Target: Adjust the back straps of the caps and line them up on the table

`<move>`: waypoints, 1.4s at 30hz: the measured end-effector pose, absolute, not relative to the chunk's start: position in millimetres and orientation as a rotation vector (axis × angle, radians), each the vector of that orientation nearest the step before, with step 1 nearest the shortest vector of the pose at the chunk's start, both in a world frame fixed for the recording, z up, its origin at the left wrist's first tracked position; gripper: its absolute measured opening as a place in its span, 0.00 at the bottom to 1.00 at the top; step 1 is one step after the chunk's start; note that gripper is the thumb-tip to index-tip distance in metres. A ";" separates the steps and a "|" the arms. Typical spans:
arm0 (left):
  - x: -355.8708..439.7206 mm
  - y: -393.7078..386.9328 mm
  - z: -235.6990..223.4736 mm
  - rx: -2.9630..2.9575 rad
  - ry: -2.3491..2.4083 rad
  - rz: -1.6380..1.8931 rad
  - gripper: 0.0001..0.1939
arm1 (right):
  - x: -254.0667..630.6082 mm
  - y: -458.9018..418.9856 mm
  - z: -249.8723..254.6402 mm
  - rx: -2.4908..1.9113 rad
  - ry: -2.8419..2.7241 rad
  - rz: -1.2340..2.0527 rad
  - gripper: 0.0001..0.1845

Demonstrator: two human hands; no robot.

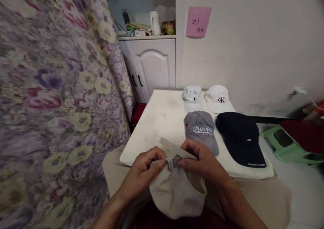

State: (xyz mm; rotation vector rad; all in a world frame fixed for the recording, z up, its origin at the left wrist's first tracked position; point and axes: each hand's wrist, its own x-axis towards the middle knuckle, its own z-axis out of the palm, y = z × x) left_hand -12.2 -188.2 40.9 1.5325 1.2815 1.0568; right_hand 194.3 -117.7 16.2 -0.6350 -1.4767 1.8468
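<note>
I hold a beige cap (177, 193) upside down over my lap, its back strap toward me. My left hand (141, 171) pinches the strap beside the metal buckle (169, 165). My right hand (202, 159) grips the strap's free end (174, 147), which sticks up to the left. On the white table (157, 121) lie a grey cap (202, 131), a navy cap (240, 137) and two white caps (192, 97), (219, 99).
A flowered curtain (50, 104) hangs close on the left. A white cabinet (152, 67) with a jug and clutter stands behind the table. A pink note (198, 21) is stuck on the wall. A green stool (286, 144) sits at right.
</note>
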 end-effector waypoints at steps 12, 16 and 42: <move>-4.0 -187.5 48.3 1.598 1.222 0.943 0.08 | 193.5 -115.3 12.3 -0.620 -1.446 1.912 0.15; -0.7 -189.5 52.0 1.650 1.329 0.927 0.08 | 191.5 -116.9 12.8 -0.630 -1.451 1.860 0.14; -30.2 -188.2 27.3 1.186 1.057 1.161 0.13 | 211.9 -112.1 36.1 -0.668 -1.600 1.581 0.10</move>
